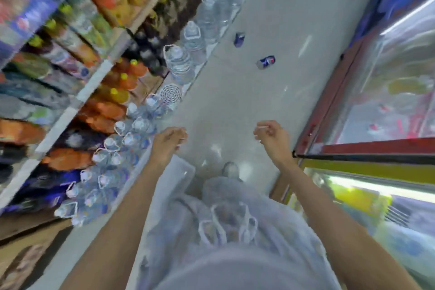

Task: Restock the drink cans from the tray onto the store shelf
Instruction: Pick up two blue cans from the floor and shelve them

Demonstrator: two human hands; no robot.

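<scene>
The near can (266, 61), blue with a red-and-white logo, lies tipped on the pale floor (277, 14). The far can (239, 39), also blue, lies near the water bottles (179, 61). The left hand (168, 142) and right hand (271, 134) hang loosely curled, holding nothing.

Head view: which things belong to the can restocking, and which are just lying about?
Job: far blue can, near blue can, both on the floor; store shelf.
Lying about: water bottles at the shelf's foot; glass-topped freezer.

Big water jugs (179, 63) line the floor (282, 19) along my left, orange soda bottles (128, 81) behind them; glass-topped freezers (388, 92) stand at my right (contents blurred).
</scene>
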